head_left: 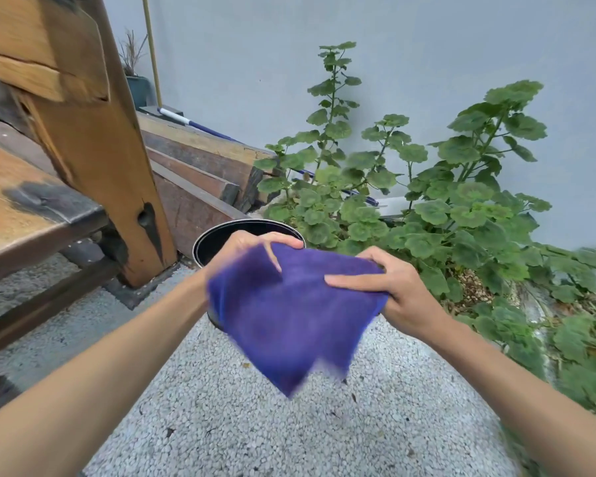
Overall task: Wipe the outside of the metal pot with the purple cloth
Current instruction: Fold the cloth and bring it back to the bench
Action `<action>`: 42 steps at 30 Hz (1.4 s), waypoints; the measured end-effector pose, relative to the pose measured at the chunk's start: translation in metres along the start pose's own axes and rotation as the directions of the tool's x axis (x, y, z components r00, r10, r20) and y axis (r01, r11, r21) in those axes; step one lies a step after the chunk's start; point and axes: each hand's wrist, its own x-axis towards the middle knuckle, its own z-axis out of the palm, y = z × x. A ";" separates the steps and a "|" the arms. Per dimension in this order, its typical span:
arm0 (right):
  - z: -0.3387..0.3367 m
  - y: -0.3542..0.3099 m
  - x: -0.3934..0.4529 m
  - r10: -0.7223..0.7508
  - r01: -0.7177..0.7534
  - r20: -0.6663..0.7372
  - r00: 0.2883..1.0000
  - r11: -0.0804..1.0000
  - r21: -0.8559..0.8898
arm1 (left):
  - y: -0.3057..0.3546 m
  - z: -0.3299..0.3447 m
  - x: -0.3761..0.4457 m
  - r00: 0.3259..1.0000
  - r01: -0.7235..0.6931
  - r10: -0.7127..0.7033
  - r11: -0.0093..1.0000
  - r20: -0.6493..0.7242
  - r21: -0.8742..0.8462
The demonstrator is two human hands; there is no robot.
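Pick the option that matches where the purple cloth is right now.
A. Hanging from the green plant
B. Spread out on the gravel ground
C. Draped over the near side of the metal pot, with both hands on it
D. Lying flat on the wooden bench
C: the purple cloth covers the metal pot's near side, left hand at the rim, right hand pressing it.

Pale pebbled ground [289, 425] — wooden bench [31, 215], stacked timber beams [200, 166], leafy plants [444, 208]

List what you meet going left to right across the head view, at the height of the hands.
wooden bench → wooden post → metal pot → left hand → purple cloth → right hand → green plants
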 end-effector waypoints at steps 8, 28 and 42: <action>0.003 0.005 -0.003 0.346 -0.293 -0.161 0.924 0.914 0.281 | 0.012 -0.015 0.004 0.972 -0.234 0.229 0.918 0.056 0.319; -0.120 -0.032 0.047 -0.085 0.149 0.166 0.982 0.890 -0.430 | 0.104 -0.034 0.046 0.929 -0.305 0.222 0.912 0.295 0.273; -0.284 -0.164 0.122 0.195 -0.169 0.159 0.968 0.972 -0.162 | 0.299 0.019 0.056 0.953 -0.235 0.027 0.699 0.303 0.676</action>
